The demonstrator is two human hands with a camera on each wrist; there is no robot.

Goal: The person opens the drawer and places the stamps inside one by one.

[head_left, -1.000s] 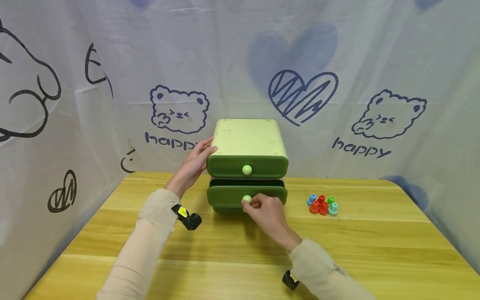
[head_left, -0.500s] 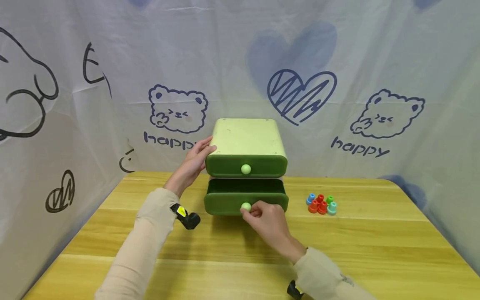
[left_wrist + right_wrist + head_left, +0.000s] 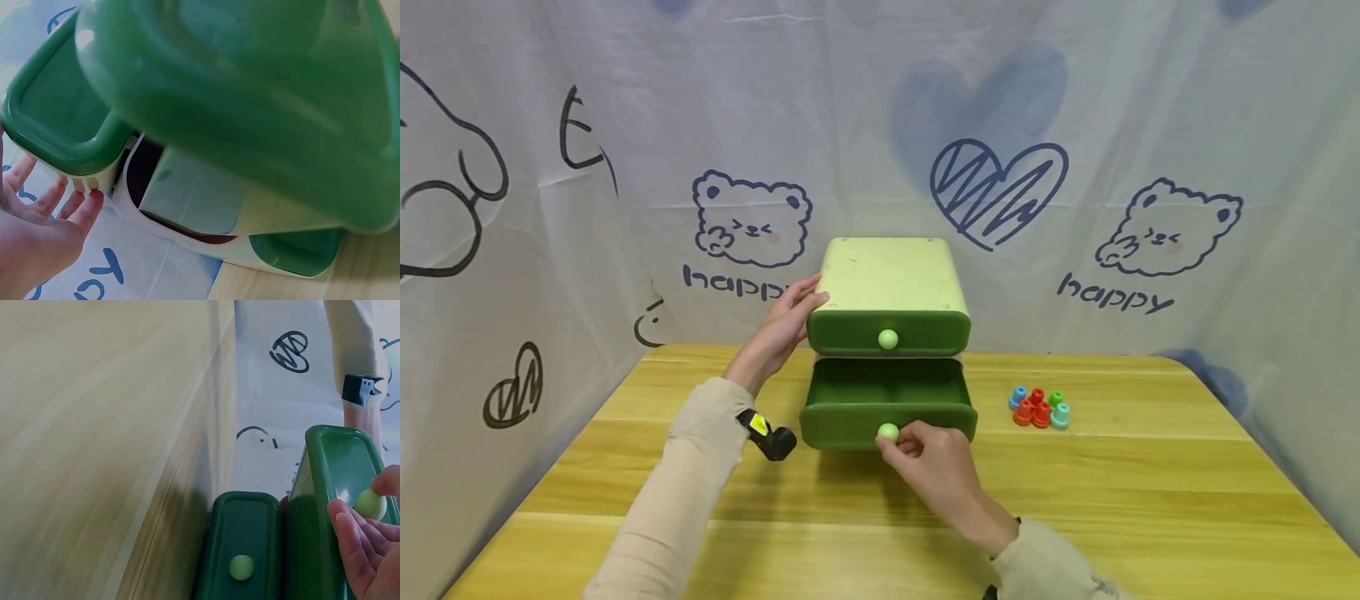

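Note:
A small drawer cabinet (image 3: 891, 275) with a pale yellow-green shell and dark green drawer fronts stands at the back of the table. Its middle drawer (image 3: 842, 427) is pulled partway out, and the bare inside shows. My right hand (image 3: 936, 471) pinches that drawer's round pale green knob (image 3: 370, 505) between thumb and fingers. My left hand (image 3: 778, 329) rests against the cabinet's upper left side, thumb at the top edge. In the left wrist view its fingers (image 3: 86, 215) lie extended along the side. The top drawer (image 3: 842, 332) is closed, as is the bottom drawer (image 3: 247, 531).
On the wooden table (image 3: 1150, 475), right of the cabinet, stand several small plastic pegs (image 3: 1040, 412) in red, blue, green and teal. A white printed cloth (image 3: 865, 108) hangs behind and at both sides.
The middle drawer has slid out toward me, with my right hand drawing back on its knob. My left hand has kept its place on the cabinet.

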